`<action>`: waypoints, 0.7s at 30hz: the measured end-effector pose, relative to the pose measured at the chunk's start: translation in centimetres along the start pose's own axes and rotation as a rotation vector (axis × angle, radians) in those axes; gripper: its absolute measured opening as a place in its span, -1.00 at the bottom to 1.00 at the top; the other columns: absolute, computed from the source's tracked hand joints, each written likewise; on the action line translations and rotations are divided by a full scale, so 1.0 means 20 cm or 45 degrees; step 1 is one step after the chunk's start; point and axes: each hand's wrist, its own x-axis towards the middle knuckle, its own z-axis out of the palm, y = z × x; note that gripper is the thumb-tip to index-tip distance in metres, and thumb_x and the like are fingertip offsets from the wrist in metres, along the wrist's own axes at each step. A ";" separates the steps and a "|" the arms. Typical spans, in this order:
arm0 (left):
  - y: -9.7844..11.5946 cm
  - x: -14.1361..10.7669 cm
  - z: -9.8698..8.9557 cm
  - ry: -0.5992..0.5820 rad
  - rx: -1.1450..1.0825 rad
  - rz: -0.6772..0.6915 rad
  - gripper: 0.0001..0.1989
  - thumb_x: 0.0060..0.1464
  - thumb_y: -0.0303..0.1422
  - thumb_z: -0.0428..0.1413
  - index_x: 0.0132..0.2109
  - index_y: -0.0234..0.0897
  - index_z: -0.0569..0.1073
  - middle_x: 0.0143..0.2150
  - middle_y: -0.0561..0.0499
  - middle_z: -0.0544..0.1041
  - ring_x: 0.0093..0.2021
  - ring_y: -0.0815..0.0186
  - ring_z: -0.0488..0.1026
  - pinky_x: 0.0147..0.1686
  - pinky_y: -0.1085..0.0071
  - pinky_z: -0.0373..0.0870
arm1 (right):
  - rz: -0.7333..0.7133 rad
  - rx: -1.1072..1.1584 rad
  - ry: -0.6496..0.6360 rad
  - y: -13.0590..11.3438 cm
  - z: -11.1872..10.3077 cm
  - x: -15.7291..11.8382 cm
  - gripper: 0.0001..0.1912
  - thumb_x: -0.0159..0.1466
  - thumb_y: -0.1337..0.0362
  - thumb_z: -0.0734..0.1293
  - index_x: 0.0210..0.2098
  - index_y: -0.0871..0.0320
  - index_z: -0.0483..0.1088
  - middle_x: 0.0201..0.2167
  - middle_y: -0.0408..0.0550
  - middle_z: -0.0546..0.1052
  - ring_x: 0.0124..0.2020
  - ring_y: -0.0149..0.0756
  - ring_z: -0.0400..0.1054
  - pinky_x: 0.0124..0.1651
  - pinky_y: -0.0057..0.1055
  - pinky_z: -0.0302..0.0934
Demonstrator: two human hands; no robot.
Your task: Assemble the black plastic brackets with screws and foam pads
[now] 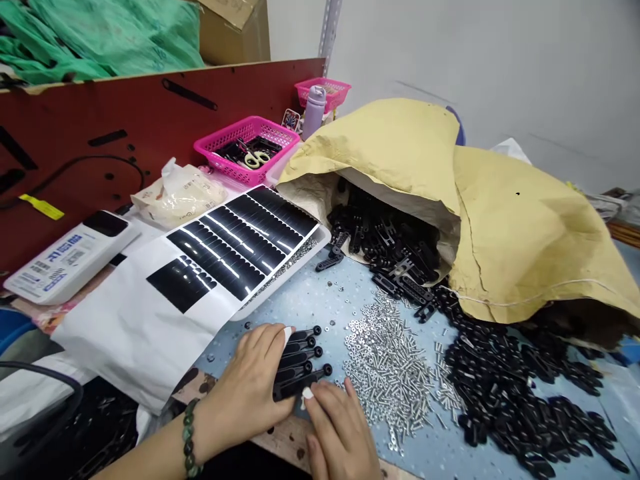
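Observation:
My left hand (247,383), with a green beaded bracelet (189,439) on the wrist, grips a fanned row of black plastic links (300,363) on the pale blue mat (320,300). My right hand (335,427) pinches the near end of that row from below. Just right of my hands lies a pile of small silver screws and washers (387,373). Further right spreads a heap of loose black links (520,387). More links spill from the mouth of a yellow paper sack (520,227). A white sheet with black scalloped strips (235,243) lies left of the sack.
A pink basket (245,150) holds scissors (255,159) and black pieces. Behind it stand a lilac bottle (314,113) and a second pink basket (320,90). A white boxy device (70,257) lies against a dark red board (100,127). Green bags (100,33) sit behind the board.

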 end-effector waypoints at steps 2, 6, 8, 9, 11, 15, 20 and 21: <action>0.00 0.00 0.00 0.002 0.003 0.008 -0.32 -0.07 -0.39 0.12 0.22 -0.40 0.14 0.10 -0.24 0.31 0.12 -0.06 0.23 0.09 -0.04 0.23 | 0.105 -0.023 -0.021 -0.02 0.01 -0.02 -0.60 0.24 0.48 0.18 0.05 0.20 0.38 -0.04 0.02 0.53 0.08 -0.15 0.37 0.29 -0.05 0.10; 0.00 0.01 0.00 -0.002 -0.016 0.031 -0.31 -0.08 -0.42 0.11 0.22 -0.44 0.14 0.09 -0.25 0.31 0.13 -0.06 0.21 0.10 -0.02 0.21 | 0.189 -0.074 0.002 -0.07 0.04 -0.03 -0.51 0.21 0.57 0.15 0.10 0.17 0.35 0.00 -0.02 0.51 0.16 -0.16 0.30 0.37 -0.02 -0.09; -0.01 0.00 0.01 -0.016 -0.031 0.046 -0.30 -0.09 -0.43 0.11 0.23 -0.45 0.13 0.11 -0.26 0.30 0.13 -0.06 0.20 0.12 -0.02 0.20 | 0.203 -0.083 -0.010 -0.09 0.05 -0.03 -0.46 0.20 0.58 0.15 0.14 0.18 0.32 0.04 -0.02 0.49 0.20 -0.16 0.26 0.37 -0.02 -0.12; -0.01 0.00 0.01 -0.022 -0.035 0.054 -0.29 -0.09 -0.42 0.11 0.24 -0.45 0.13 0.11 -0.26 0.29 0.14 -0.07 0.20 0.12 -0.02 0.20 | 0.207 -0.086 -0.020 -0.09 0.06 -0.03 -0.44 0.20 0.59 0.14 0.16 0.19 0.30 0.05 -0.01 0.48 0.21 -0.16 0.24 0.37 -0.02 -0.12; -0.01 0.00 0.01 -0.022 -0.030 0.065 -0.30 -0.07 -0.41 0.12 0.24 -0.46 0.13 0.12 -0.27 0.29 0.14 -0.08 0.19 0.12 -0.04 0.19 | 0.217 -0.096 -0.037 -0.10 0.06 -0.04 -0.42 0.20 0.59 0.14 0.19 0.20 0.26 0.08 -0.01 0.46 0.23 -0.16 0.21 0.37 -0.02 -0.11; -0.02 0.00 0.01 -0.006 -0.004 0.083 -0.34 -0.06 -0.40 0.11 0.21 -0.47 0.16 0.11 -0.28 0.30 0.13 -0.07 0.21 0.11 -0.02 0.19 | 0.172 -0.107 -0.058 -0.10 0.07 -0.04 -0.44 0.23 0.55 0.17 0.22 0.24 0.22 0.13 0.03 0.42 0.26 -0.12 0.16 0.34 -0.01 -0.03; -0.02 0.00 0.01 0.011 0.004 0.073 -0.35 -0.06 -0.36 0.12 0.20 -0.44 0.18 0.09 -0.25 0.32 0.12 -0.07 0.23 0.11 -0.01 0.21 | 0.198 -0.032 -0.102 -0.07 0.01 0.02 -0.55 0.32 0.45 0.15 0.19 0.20 0.25 0.11 0.05 0.43 0.19 -0.14 0.26 0.24 0.01 0.17; -0.02 0.00 0.01 0.007 -0.001 0.072 -0.34 -0.06 -0.35 0.13 0.20 -0.42 0.18 0.08 -0.24 0.33 0.11 -0.06 0.24 0.10 -0.01 0.22 | 0.207 -0.010 -0.105 -0.06 0.00 0.03 -0.57 0.33 0.44 0.14 0.18 0.18 0.26 0.11 0.04 0.43 0.18 -0.15 0.27 0.24 0.03 0.17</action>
